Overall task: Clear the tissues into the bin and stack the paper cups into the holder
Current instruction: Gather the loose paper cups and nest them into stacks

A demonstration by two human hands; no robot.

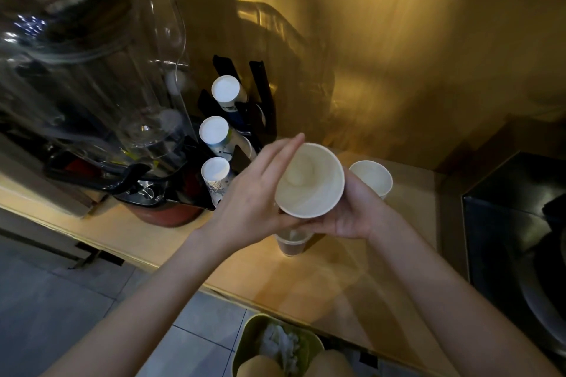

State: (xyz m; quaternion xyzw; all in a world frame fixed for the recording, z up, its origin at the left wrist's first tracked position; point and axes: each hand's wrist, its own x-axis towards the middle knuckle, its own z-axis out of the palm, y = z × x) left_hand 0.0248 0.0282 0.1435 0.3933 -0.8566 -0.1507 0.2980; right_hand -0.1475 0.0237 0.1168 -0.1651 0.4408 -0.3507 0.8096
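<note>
Hands (254,193) grip one cup (309,180); two stand loose.

Dim, warm yellow light glows on the wall (382,40) behind the surface (171,232); corners fall dark, edges bend, and the blender jar (85,49) smears with glare.

On the counter (306,278), the cup holder (232,119) stands at ten o'clock, a blender (92,70) left of it. A paper cup (372,177) sits at two o'clock. The bin (275,346) holds tissues (280,343) at six o'clock, on the floor (61,300).
</note>
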